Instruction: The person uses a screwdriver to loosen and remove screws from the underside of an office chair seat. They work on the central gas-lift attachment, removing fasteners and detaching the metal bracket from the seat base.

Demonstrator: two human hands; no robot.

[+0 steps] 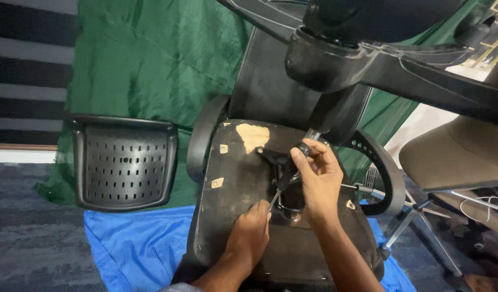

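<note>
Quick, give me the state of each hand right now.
Left hand: closed on a thin metal tool, resting on the upturned chair seat.
Right hand: fingers closed on the metal mechanism under the seat.

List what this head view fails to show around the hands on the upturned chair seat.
- Tip of the thin metal tool: hidden in the black mechanism plate.
- Left hand grip: covered by its knuckles.
- Right hand fingertips: what they pinch is too small.
- Chair base: cut off by the top edge.
</note>
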